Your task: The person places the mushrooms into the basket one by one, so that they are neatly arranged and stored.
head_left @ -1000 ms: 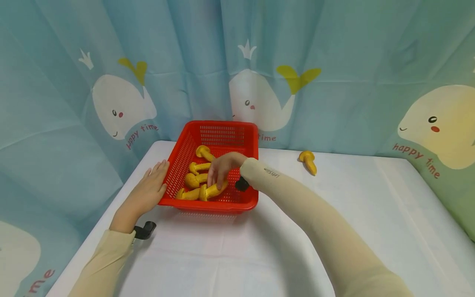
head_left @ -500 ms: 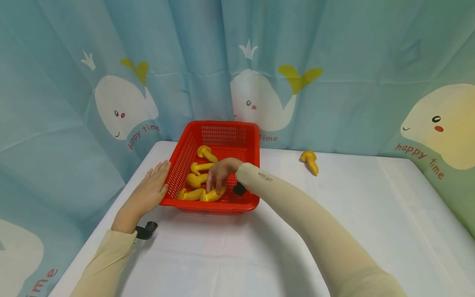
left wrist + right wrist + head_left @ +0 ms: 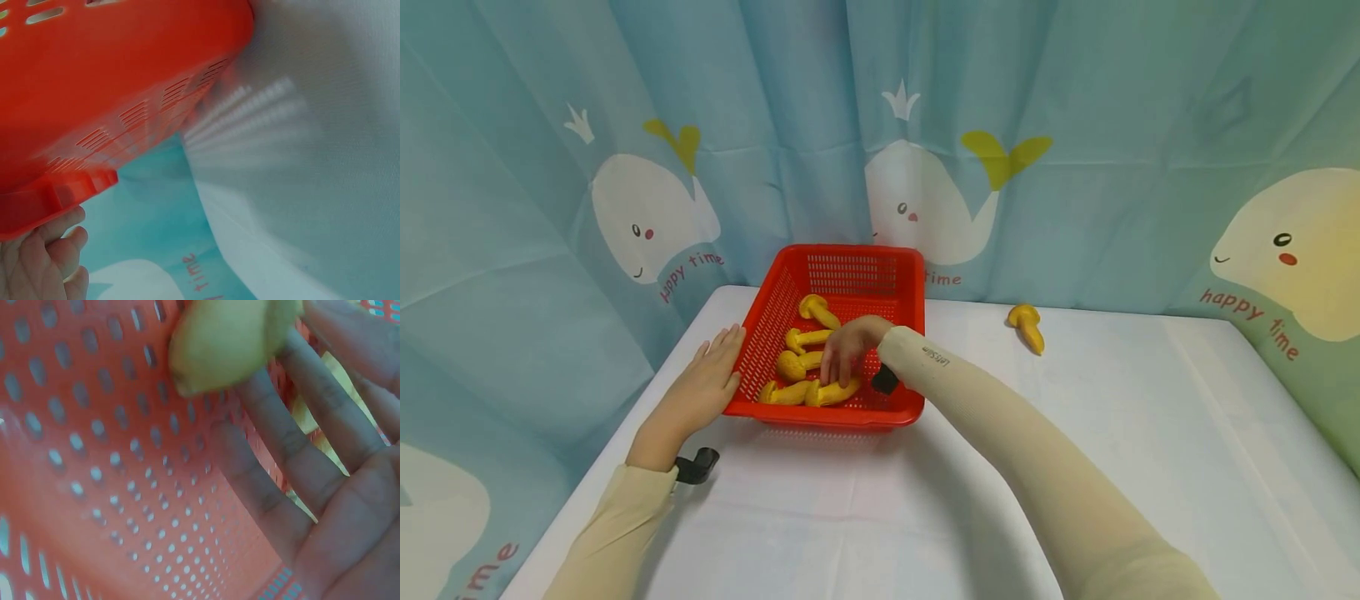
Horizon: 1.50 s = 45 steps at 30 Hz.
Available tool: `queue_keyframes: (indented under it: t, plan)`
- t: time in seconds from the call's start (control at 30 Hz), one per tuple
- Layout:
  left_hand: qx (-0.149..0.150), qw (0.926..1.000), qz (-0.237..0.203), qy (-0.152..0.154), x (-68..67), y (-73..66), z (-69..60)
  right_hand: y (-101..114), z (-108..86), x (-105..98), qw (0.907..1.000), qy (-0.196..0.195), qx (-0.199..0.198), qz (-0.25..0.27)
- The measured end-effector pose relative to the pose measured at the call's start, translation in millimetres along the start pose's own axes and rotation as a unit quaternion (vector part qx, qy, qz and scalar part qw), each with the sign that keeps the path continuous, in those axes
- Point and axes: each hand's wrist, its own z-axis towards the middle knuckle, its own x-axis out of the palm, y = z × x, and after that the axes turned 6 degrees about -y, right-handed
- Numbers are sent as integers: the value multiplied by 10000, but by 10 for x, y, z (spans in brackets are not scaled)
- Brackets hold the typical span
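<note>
In the head view, a red plastic basket (image 3: 912, 333) with slotted walls holds several yellow mushrooms, among them one (image 3: 818, 310) at the back and a round-capped one (image 3: 792, 367) at the left. My right hand (image 3: 850, 343) reaches down inside and pinches a mushroom (image 3: 835, 394) near the basket's front wall. The right wrist view shows thumb and fingers at this mushroom (image 3: 225, 347), part of the fingertips being hidden behind it. My left hand (image 3: 703, 387), fingers straight, rests against the basket's left side. Up close, its fingers (image 3: 65, 250) touch the rim.
Another yellow mushroom (image 3: 1026, 328) lies on the white tablecloth (image 3: 1120, 400) right of the basket. A blue-green curtain (image 3: 805, 100) with whale prints hangs behind and to the left of the table.
My right hand has lowered the mushroom onto the basket's floor, then shifted slightly right with it. The left hand keeps its place on the basket's side.
</note>
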Motion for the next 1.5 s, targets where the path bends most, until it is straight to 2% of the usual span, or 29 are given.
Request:
queue_keyframes:
  t: [0.3,0.5,0.8,1.0,1.2,1.33,1.5]
  plan:
    - [29,10000,19,36,34,-6,17,-187,-177,-167,9966,-3,40,825]
    - [47,10000,2,48,44,-22,20,-224,-282,-271,9969,-73,99,778]
    - [103,9999,24,37,36,-46,3,-210,-527,-420,9955,-324,-91,886]
    - [119,9999,24,61,6,-48,7,-213,-792,-576,9949,-553,-213,813]
    - [176,9998,15,76,-8,-30,14,-261,-1173,-749,9930,-1073,-246,423]
    - [215,9997,59,44,-5,0,9,-336,-1428,-853,9913,-1249,-325,243]
    - [146,9998,54,91,-15,15,5,-505,-1705,-943,9884,-1389,-389,480]
